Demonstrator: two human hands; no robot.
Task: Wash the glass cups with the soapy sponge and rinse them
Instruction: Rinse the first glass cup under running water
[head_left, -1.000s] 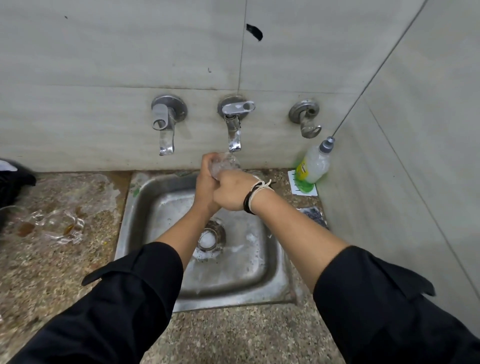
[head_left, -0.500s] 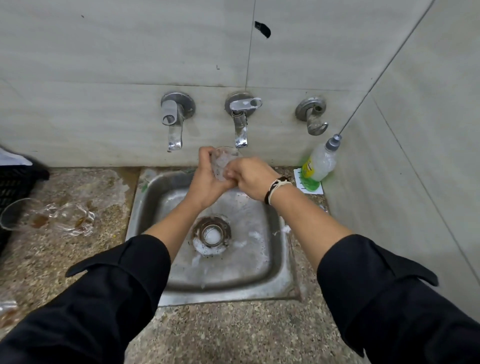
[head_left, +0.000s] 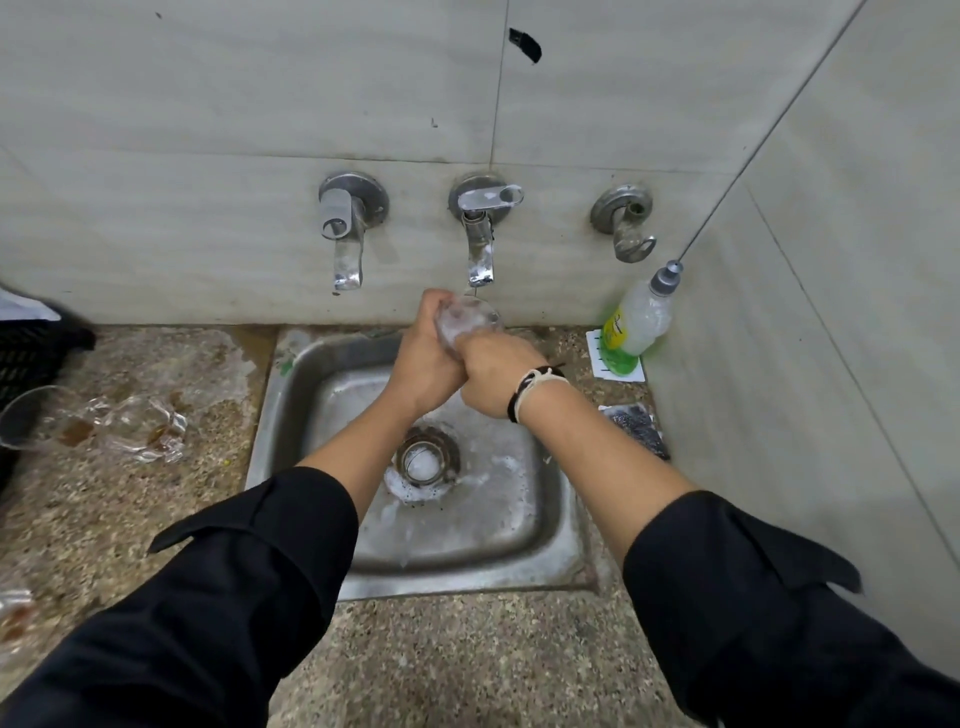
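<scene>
Head view: your left hand (head_left: 423, 358) and right hand (head_left: 493, 371) are both wrapped around one glass cup (head_left: 467, 319), holding it just under the middle tap (head_left: 480, 234) and above the back of the sink (head_left: 291, 415). The cup looks wet and foamy. Left of the sink, more cups (head_left: 98, 423) lie on the counter (head_left: 130, 519). Right of the sink, a soap bottle (head_left: 641, 319) leans in the corner, with a dark scrubber (head_left: 636, 426) nearer you.
</scene>
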